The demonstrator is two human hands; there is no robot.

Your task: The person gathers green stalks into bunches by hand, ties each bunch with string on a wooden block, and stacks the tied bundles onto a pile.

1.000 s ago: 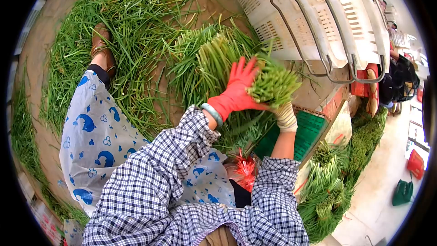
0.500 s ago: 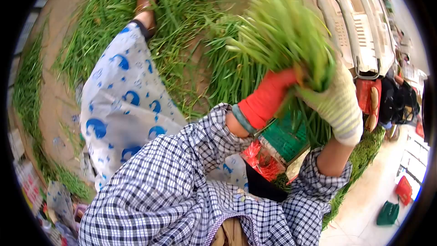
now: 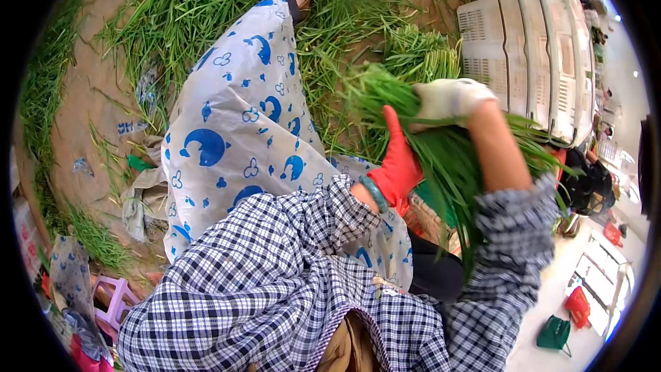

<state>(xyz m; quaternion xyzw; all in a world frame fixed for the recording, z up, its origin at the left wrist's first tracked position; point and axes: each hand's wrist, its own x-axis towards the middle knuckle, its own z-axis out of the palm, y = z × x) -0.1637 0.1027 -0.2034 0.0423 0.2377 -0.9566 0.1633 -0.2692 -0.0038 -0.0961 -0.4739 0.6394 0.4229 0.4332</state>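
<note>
while the white crates (image 3: 482, 45) stood near the green bundle (image 3: 447, 158), with their contents hidden from view, the right hand (image 3: 451, 102) lay across it, fingers grasping it firmly; the left hand (image 3: 398, 165), one digit raised, touched it, but whether its other fingers grasped, i could not tell.

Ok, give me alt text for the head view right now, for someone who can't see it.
A white-gloved right hand grips a bunch of long green leaves, with a red-gloved left hand up against it. More cut greens lie scattered on the floor, and white plastic crates stand at upper right.
</note>
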